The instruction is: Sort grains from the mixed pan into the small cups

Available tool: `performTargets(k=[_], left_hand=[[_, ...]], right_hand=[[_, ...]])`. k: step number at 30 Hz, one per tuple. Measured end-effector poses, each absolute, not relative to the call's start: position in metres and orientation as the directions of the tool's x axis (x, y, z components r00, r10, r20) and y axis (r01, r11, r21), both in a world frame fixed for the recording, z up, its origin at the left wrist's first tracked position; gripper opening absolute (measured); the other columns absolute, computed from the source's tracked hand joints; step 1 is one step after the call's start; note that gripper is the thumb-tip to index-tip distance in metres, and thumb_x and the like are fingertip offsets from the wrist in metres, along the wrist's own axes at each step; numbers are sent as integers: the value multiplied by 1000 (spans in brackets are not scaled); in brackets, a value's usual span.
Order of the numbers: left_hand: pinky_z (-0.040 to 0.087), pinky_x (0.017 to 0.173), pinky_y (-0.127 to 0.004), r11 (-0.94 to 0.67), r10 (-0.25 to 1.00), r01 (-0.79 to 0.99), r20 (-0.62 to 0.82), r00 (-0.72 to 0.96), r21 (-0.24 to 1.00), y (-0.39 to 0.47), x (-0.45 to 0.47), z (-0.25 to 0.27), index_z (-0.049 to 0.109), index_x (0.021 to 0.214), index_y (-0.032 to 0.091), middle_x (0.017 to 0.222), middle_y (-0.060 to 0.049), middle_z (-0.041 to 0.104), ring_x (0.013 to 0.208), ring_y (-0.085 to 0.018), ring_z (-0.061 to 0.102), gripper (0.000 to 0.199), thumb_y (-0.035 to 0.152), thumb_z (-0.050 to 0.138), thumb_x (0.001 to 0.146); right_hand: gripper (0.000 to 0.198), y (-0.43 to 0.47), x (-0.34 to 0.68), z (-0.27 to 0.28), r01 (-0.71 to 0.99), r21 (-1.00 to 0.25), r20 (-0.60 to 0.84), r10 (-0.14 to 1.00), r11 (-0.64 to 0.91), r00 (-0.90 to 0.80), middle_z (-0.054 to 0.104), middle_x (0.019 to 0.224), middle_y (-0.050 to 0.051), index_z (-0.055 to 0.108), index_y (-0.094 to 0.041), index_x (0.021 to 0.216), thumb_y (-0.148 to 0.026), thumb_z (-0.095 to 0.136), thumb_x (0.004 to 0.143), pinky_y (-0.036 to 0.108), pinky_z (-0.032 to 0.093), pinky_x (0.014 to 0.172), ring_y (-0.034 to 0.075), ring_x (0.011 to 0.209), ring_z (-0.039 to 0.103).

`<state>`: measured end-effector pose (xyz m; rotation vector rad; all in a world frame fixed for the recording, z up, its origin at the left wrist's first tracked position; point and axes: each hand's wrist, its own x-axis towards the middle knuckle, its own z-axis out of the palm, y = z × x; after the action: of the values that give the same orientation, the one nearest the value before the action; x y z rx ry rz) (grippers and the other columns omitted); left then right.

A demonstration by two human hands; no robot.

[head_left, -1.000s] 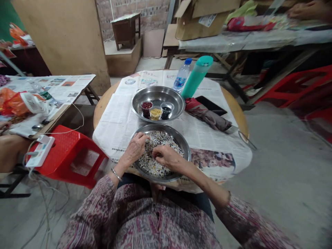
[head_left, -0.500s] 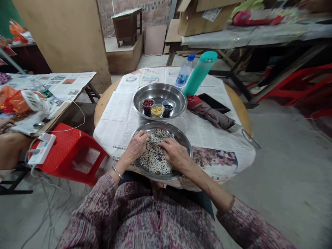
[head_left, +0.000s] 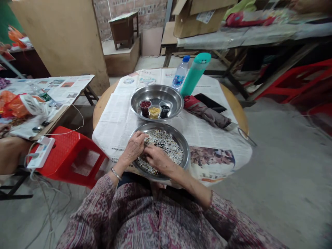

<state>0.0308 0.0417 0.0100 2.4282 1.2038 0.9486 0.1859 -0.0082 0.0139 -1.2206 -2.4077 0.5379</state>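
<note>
A steel basin [head_left: 187,152] at the table's front edge holds a mix of small white, black and yellow beans or grains [head_left: 168,145]. Over its left side is my left hand [head_left: 135,145], fingers bent and drawn together. My right hand [head_left: 158,159] lies across the mix from the right, its curled fingertips close beside my left hand. Whatever is between the fingers of either hand is too small or hidden. Behind stands a second steel basin [head_left: 157,90] with clear cups of dark red beans [head_left: 145,108], yellow beans [head_left: 154,112] and black beans [head_left: 165,110].
On the newspaper-covered round table [head_left: 114,114] stand a water bottle [head_left: 181,73] and a teal bottle [head_left: 195,76]. A folded umbrella [head_left: 207,114] lies near a dark tablet-like object [head_left: 210,103]. To the left are a red stool [head_left: 70,152] and a power strip [head_left: 41,152].
My right hand has moved left across the basin toward my left hand, uncovering grains on the right side. My left hand stays near the basin's left side. The view has shifted slightly.
</note>
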Motion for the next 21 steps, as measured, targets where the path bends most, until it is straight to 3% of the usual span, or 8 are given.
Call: performTargets(k=[3,6,12,15,17,21], left_hand=[[52,94,-33,-618,785,604,444,433,503,42,31,8,63,107,17,103,-7,62,100,-18,60,27,6,41,96],[52,92,-34,-642,765,596,460,451,483,43,31,8,63,106,17,102,-7,62,98,-18,60,23,7,46,95],[51,97,-40,-706,708,582,387,591,404,38,29,24,62,111,19,109,-8,60,106,-22,57,20,17,60,91],[51,95,-44,-730,678,605,228,699,318,21,30,38,59,119,20,117,-10,57,109,-27,55,41,33,74,83],[53,90,-42,-730,661,599,117,741,330,6,33,45,56,124,22,117,-10,56,107,-28,56,54,38,79,77],[54,85,-32,-766,541,488,10,841,419,-18,49,46,56,125,25,110,-7,57,97,-21,60,40,19,66,87]], right_hand=[[15,-14,187,17,622,-409,165,724,668,-669,66,100,10,70,-17,95,-14,57,87,36,49,89,24,100,55],[16,-11,206,17,707,-347,168,782,617,-600,66,96,12,70,-16,88,-14,54,89,42,51,89,26,99,56],[38,-5,261,6,644,-589,390,870,488,-302,67,109,9,69,-19,105,-2,44,83,38,53,92,21,101,64],[38,-12,273,2,633,-633,423,884,446,-199,68,107,7,70,-22,104,-3,44,82,38,54,91,21,100,66],[37,-18,274,0,626,-646,430,886,436,-174,69,106,6,70,-23,103,-4,45,83,38,54,91,21,100,66],[29,-26,271,-5,636,-633,480,868,441,-124,69,101,7,69,-23,99,-9,46,88,38,55,89,21,98,66]])
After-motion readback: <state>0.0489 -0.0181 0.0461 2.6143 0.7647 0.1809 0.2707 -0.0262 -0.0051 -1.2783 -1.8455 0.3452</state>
